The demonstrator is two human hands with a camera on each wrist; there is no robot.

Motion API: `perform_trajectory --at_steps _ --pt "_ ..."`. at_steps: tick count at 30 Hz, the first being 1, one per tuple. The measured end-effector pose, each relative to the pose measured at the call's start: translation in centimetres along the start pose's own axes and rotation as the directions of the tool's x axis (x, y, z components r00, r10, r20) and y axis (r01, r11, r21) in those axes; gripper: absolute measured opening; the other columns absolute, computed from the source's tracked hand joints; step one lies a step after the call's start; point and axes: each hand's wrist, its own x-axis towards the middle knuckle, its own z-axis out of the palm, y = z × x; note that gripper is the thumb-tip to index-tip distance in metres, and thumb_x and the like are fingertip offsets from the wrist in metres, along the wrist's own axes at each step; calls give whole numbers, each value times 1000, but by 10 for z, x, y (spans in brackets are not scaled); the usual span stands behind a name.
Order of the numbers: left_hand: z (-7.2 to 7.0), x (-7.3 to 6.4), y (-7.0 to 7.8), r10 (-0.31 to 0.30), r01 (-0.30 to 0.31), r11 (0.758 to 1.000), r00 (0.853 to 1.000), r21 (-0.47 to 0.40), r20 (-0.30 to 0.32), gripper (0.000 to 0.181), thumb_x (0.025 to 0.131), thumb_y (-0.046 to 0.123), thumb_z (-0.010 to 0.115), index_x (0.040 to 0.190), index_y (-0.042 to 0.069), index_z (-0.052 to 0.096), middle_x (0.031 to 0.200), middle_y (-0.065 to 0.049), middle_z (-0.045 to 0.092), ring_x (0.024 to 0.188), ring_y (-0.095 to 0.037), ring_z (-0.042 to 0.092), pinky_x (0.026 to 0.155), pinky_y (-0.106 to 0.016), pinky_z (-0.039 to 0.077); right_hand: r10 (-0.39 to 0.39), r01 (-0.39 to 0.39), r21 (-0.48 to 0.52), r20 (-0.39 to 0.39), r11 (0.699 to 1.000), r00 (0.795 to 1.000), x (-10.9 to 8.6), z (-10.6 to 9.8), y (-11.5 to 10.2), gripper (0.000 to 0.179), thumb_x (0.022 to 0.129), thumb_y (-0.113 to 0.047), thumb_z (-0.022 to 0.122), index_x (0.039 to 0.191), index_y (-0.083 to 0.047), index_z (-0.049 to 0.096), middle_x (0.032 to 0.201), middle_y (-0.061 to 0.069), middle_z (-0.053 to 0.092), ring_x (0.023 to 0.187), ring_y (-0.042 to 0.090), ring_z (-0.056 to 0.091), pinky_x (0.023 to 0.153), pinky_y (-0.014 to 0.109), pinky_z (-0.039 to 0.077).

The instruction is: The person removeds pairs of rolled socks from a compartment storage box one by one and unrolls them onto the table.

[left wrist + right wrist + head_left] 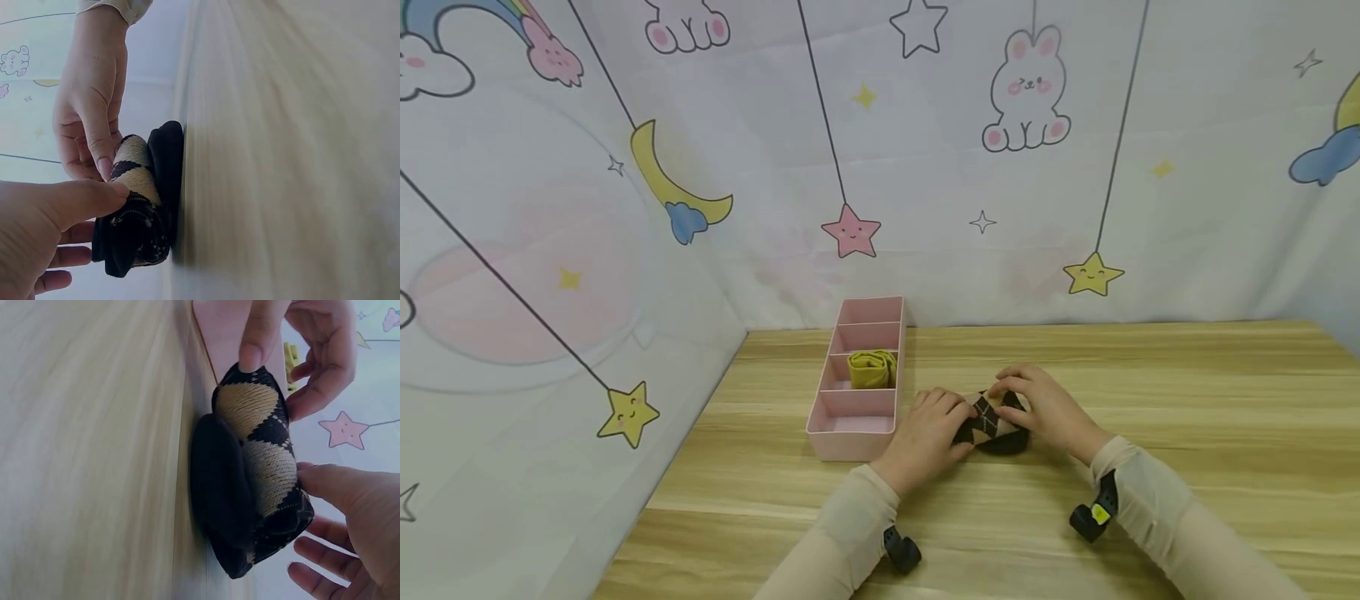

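A rolled-up argyle sock (985, 418) in black and tan lies on the wooden table, just right of the pink box. Its layered rolled end shows in the left wrist view, with a plain black part (219, 481) folded along the table side in the right wrist view. My left hand (925, 435) holds the left end between thumb and fingers. At the other end, my right hand (1051, 410) pinches the roll, its thumb (328, 481) on the near side and its fingers beyond.
The pink divided box (848, 448) stands left of the hands, near the back of the table. A mustard-yellow rolled cloth (871, 369) sits in its second compartment from the front. Behind the table (1150, 500) hangs a white printed curtain (940, 183).
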Motion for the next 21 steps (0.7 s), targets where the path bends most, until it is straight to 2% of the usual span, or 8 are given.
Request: perform_trajectory --at_steps 4,7,12,16,21 --pt "1 0 -1 4 -4 1000 999 4 -32 27 84 33 73 106 19 66 108 5 63 107 -13 56 96 -30 42 -4 5 -26 34 1000 999 0 -2 0 18 89 -20 67 105 -11 71 114 13 66 110 35 59 93 51 47" --pt "1 0 -1 -6 6 1000 999 18 -36 25 85 34 72 104 20 66 108 5 64 107 -13 56 97 -31 42 4 -1 -42 65 999 998 -1 -3 1 26 89 -27 68 109 -10 70 114 12 67 110 35 60 94 52 47" --pt "1 -1 -3 -16 18 999 999 42 -38 26 85 36 72 104 20 67 108 5 64 107 -14 56 98 -31 42 16 -3 -111 119 994 993 -3 -1 2 44 82 -38 73 115 -10 67 118 12 66 112 36 58 92 56 45" --pt "0 0 -4 -8 10 998 999 54 -35 30 83 38 73 106 20 66 108 4 63 108 -15 56 99 -32 42 34 -13 -147 143 989 989 -3 0 1 49 79 -37 77 118 -9 64 119 12 65 113 35 57 91 57 44" --pt "-1 -1 -5 -8 10 998 1000 67 -26 37 79 40 77 107 19 65 109 3 62 109 -15 55 100 -33 41 37 -15 -167 129 986 991 -4 1 -4 47 79 -34 77 116 -8 64 116 11 66 110 34 58 91 56 44"
